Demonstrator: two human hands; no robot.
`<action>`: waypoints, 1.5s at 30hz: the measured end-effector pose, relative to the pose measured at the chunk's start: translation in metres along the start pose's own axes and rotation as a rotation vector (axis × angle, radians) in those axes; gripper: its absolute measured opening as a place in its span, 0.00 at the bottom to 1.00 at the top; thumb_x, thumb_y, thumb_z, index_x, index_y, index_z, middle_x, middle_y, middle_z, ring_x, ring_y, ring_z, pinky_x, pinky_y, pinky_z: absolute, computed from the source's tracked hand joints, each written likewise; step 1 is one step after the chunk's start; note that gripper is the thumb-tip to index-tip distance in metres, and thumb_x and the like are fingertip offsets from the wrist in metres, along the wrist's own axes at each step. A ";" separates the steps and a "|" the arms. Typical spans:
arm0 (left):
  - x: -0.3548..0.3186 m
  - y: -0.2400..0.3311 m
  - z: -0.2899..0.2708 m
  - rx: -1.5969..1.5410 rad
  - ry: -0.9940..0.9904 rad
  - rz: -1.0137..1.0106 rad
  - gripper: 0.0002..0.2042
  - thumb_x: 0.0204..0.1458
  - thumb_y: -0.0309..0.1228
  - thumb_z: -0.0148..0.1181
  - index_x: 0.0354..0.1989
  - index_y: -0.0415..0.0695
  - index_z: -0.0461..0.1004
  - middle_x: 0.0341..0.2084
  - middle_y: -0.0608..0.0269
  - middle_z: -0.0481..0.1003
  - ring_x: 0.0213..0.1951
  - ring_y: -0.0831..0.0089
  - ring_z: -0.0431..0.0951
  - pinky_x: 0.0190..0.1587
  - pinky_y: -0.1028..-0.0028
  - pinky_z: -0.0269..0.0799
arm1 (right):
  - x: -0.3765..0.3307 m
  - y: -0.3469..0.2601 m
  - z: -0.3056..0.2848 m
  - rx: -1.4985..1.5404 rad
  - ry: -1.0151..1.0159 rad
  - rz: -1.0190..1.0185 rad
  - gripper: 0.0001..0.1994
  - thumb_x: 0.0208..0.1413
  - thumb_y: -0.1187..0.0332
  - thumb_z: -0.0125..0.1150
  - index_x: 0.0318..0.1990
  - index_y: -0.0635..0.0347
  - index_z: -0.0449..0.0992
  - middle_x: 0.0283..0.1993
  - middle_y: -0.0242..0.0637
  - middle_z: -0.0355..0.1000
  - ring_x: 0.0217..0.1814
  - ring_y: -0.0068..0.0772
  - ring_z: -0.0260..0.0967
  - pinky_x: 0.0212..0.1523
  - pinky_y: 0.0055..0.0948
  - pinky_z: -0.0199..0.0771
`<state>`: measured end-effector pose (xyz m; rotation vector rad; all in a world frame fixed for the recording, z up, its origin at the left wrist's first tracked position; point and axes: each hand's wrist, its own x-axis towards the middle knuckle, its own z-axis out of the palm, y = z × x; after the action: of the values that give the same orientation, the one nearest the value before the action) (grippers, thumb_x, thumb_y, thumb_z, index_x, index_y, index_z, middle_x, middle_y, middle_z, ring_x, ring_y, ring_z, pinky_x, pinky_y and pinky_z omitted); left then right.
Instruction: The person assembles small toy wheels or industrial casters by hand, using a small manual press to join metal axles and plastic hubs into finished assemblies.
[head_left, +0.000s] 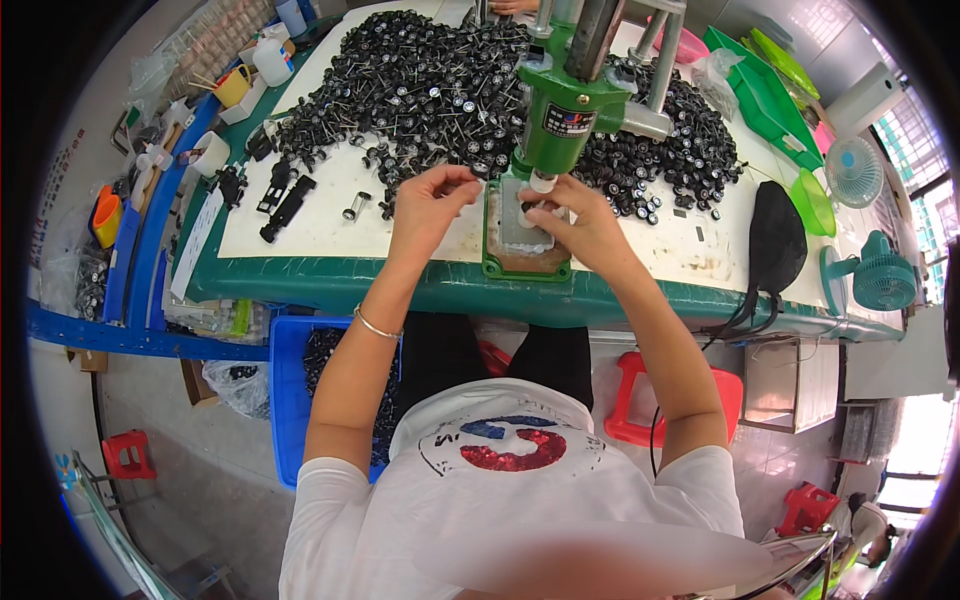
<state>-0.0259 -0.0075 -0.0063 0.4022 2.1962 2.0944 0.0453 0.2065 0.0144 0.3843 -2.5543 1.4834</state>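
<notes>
White cotton shirt [500, 500] fills the foreground. Left of the knees, a blue plastic crate [290, 390] of dark parts sits below the desk [330, 275], in easy reach. Her left hand [430, 200] pinches a small piece, too small to identify. Her right hand [580, 225] grips a small white wheel [530, 215] on the green cast-metal press [560, 120], under its ram. Glossy black wheels on thin axles [420, 80] heap behind.

Green press [560, 120] with grey base plate [522, 228]. Black wheels [420, 80] with silver axles, heaped on white sheet [330, 215]. Green table edge [330, 280]. Blue crate [290, 400]. Red stool [640, 400]. White shirt [500, 500] with red and blue sequin patch. Teal fan [880, 280]. Silver bangle [375, 325].
</notes>
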 end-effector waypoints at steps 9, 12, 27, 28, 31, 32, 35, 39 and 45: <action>-0.012 -0.005 0.018 -0.247 -0.118 0.035 0.08 0.49 0.23 0.64 0.37 0.36 0.78 0.28 0.67 0.78 0.30 0.84 0.75 0.36 0.83 0.71 | -0.007 0.029 0.003 -0.134 0.090 0.037 0.09 0.51 0.72 0.62 0.40 0.62 0.78 0.44 0.37 0.72 0.46 0.32 0.70 0.48 0.28 0.68; -0.010 -0.015 0.022 -0.242 -0.128 0.034 0.08 0.49 0.23 0.63 0.38 0.36 0.78 0.27 0.67 0.77 0.30 0.84 0.75 0.36 0.83 0.71 | -0.019 0.036 0.009 0.107 0.192 0.195 0.08 0.52 0.71 0.62 0.39 0.63 0.79 0.38 0.36 0.72 0.40 0.29 0.70 0.42 0.25 0.69; -0.020 -0.016 0.028 -0.324 -0.020 0.005 0.08 0.50 0.24 0.63 0.38 0.36 0.78 0.28 0.68 0.77 0.29 0.83 0.74 0.35 0.83 0.71 | -0.006 0.013 0.022 -0.133 0.250 -0.135 0.11 0.46 0.72 0.67 0.39 0.64 0.79 0.45 0.38 0.69 0.48 0.34 0.68 0.47 0.30 0.68; -0.020 -0.015 0.028 -0.332 -0.027 0.008 0.08 0.50 0.24 0.63 0.37 0.36 0.78 0.28 0.68 0.77 0.29 0.83 0.74 0.35 0.83 0.71 | -0.006 0.016 0.021 -0.126 0.250 -0.105 0.12 0.47 0.71 0.67 0.40 0.63 0.79 0.45 0.37 0.68 0.48 0.34 0.67 0.47 0.30 0.68; -0.019 -0.018 0.027 -0.332 -0.028 0.003 0.07 0.50 0.24 0.63 0.37 0.36 0.78 0.28 0.68 0.77 0.29 0.83 0.74 0.34 0.83 0.71 | -0.008 0.015 0.025 -0.004 0.212 -0.007 0.13 0.48 0.70 0.66 0.43 0.62 0.78 0.47 0.37 0.67 0.48 0.33 0.66 0.47 0.28 0.67; -0.019 -0.017 0.029 -0.335 -0.032 0.005 0.07 0.50 0.24 0.63 0.37 0.36 0.78 0.28 0.68 0.77 0.29 0.83 0.74 0.34 0.83 0.71 | -0.008 0.016 0.025 -0.009 0.214 -0.008 0.13 0.48 0.70 0.66 0.43 0.62 0.78 0.47 0.37 0.67 0.48 0.33 0.66 0.47 0.28 0.67; -0.018 -0.012 0.034 -0.362 -0.042 0.028 0.07 0.50 0.24 0.64 0.36 0.36 0.78 0.28 0.68 0.77 0.28 0.84 0.73 0.33 0.84 0.69 | -0.009 0.019 0.026 -0.043 0.178 -0.060 0.18 0.49 0.69 0.66 0.49 0.62 0.75 0.49 0.38 0.65 0.49 0.31 0.65 0.49 0.27 0.65; -0.015 -0.009 0.039 -0.250 -0.069 0.100 0.07 0.48 0.25 0.65 0.35 0.38 0.79 0.26 0.69 0.76 0.28 0.85 0.72 0.32 0.84 0.68 | -0.012 0.016 0.015 -0.060 0.259 -0.117 0.23 0.49 0.70 0.65 0.55 0.62 0.70 0.49 0.38 0.65 0.49 0.30 0.65 0.51 0.27 0.65; -0.013 -0.002 0.056 -0.183 -0.107 0.193 0.07 0.48 0.25 0.65 0.35 0.40 0.80 0.24 0.71 0.76 0.26 0.86 0.71 0.31 0.83 0.67 | 0.008 0.023 -0.052 0.269 0.516 0.032 0.19 0.56 0.69 0.59 0.55 0.61 0.70 0.47 0.35 0.71 0.45 0.23 0.69 0.47 0.23 0.68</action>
<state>-0.0008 0.0434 -0.0135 0.7166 1.9564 2.2856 0.0316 0.2619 0.0231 -0.0155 -1.9782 1.6775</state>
